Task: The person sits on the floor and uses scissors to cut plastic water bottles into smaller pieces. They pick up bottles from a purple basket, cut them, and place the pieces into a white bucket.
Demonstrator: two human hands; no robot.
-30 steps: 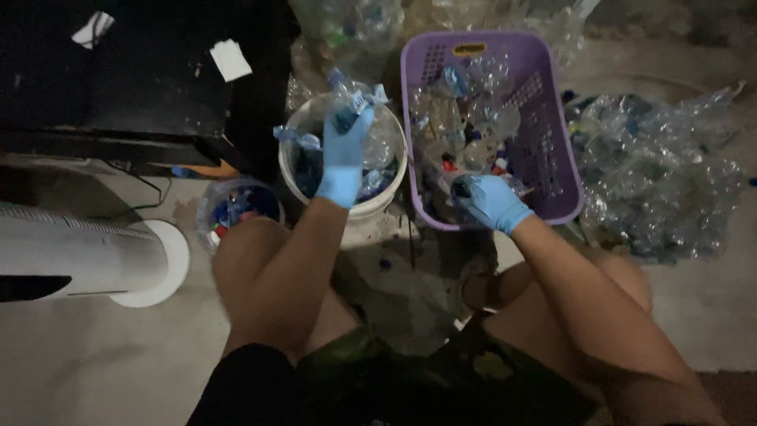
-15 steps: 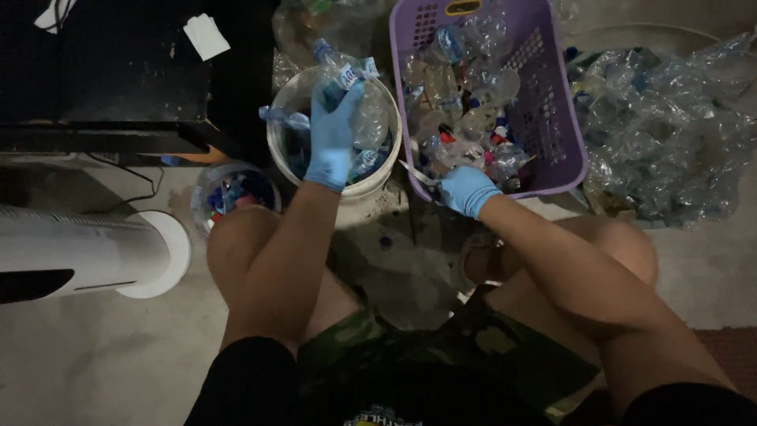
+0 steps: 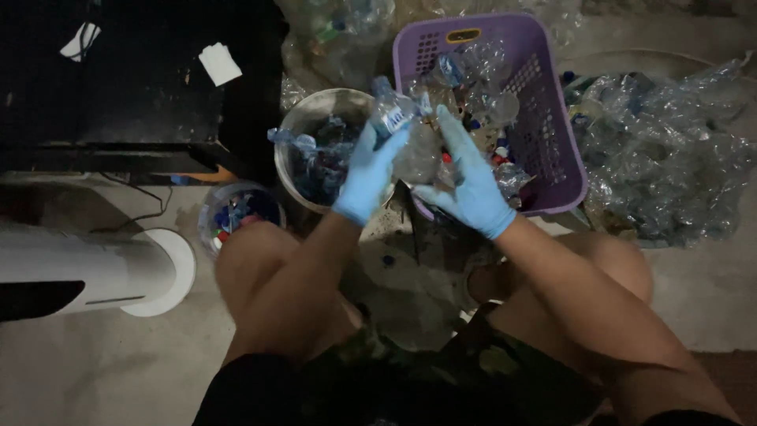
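Both my hands wear blue gloves and meet on a clear plastic bottle (image 3: 404,126) with a blue label, held between the white bucket and the purple basket. My left hand (image 3: 371,170) grips its upper part; my right hand (image 3: 471,183) cups its crumpled lower body. The white bucket (image 3: 293,130) to the left holds crushed clear bottles. The purple basket (image 3: 552,118) to the right holds more bottles and coloured caps.
A small clear tub (image 3: 235,213) of coloured caps sits by my left knee. A black cabinet (image 3: 134,79) stands at the upper left, a white cylinder (image 3: 95,272) lies at the left. A heap of clear plastic bottles (image 3: 670,150) lies at the right.
My left hand came off the bucket and moved right. My right hand lifted a bottle out of the basket, and both hands now hold it between the two containers.
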